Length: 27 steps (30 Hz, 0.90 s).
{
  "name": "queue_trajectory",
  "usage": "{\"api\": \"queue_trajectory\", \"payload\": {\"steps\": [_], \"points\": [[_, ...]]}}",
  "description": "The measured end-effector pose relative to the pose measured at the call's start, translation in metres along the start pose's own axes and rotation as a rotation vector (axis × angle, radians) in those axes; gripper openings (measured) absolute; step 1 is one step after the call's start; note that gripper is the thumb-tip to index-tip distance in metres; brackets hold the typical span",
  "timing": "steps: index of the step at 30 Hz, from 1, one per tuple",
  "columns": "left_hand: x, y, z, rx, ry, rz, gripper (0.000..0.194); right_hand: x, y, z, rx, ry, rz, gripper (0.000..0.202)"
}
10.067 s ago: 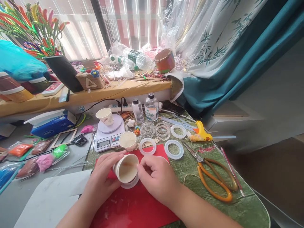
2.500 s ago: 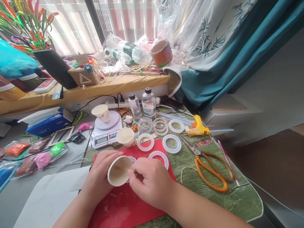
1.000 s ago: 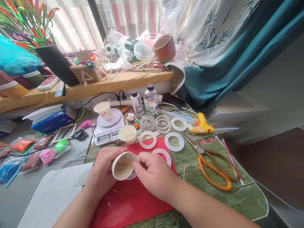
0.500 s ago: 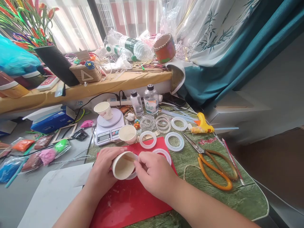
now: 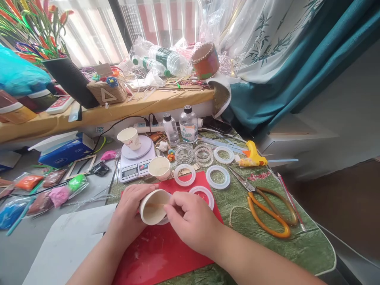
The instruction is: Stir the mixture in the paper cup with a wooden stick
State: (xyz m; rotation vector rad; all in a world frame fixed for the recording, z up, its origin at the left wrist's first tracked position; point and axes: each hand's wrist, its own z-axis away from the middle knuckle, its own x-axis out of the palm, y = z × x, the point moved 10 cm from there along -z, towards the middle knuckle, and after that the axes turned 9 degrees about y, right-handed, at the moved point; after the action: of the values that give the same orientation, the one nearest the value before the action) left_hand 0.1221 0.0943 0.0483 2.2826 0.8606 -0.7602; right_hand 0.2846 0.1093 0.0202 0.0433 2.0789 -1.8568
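Left grip (image 5: 127,208) first: I have it curled around the outer left side of a paper cup (image 5: 154,217), with part of the fingers out of sight behind the wall. The cup sits tilted in that hold, its mouth turned up toward me and toward the other hand. Right grip (image 5: 191,217) is a pinch, thumb and forefinger pressed together on the end of a thin stick (image 5: 154,205). From those fingertips, at the cup's right rim, I follow the stick leftward into the cup's mouth. So the cup lies between my two hands, above a red sheet (image 5: 157,253) on the tabletop (image 5: 308,247).

Just beyond the left fingers I see a second cup (image 5: 159,170), upright, next to a kitchen scale (image 5: 135,171) that carries a third cup (image 5: 130,139). Near my right knuckles a pale ring (image 5: 210,196) lies on the sheet, partly covered by the hand. Large scissors (image 5: 251,196) lie farther right.
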Motion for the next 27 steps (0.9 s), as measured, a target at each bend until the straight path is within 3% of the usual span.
{"api": "queue_trajectory", "payload": {"steps": [2,6,10,13,17,22,27], "points": [[0.0,0.001,-0.001,0.009,-0.001,-0.005,0.039,-0.008,-0.002,0.0,-0.03,0.079,0.051,0.032],[0.002,0.0,-0.001,0.006,-0.01,-0.011,0.038,0.005,-0.001,0.004,-0.024,-0.02,0.011,0.032],[0.001,-0.001,0.001,-0.008,-0.006,-0.022,0.037,0.001,-0.009,0.006,-0.106,0.047,0.057,0.032],[0.001,-0.003,0.002,-0.019,-0.009,-0.012,0.039,0.006,-0.011,0.007,-0.119,-0.005,0.025,0.032],[0.001,-0.006,0.004,-0.025,0.004,-0.005,0.041,-0.004,-0.014,0.005,-0.143,0.089,0.084,0.033],[0.001,-0.006,0.004,-0.026,0.014,-0.002,0.041,0.01,-0.012,0.007,-0.114,-0.054,0.005,0.032],[0.0,-0.003,0.004,-0.015,0.004,-0.003,0.042,-0.006,-0.01,0.002,-0.158,0.104,0.124,0.033]]}}
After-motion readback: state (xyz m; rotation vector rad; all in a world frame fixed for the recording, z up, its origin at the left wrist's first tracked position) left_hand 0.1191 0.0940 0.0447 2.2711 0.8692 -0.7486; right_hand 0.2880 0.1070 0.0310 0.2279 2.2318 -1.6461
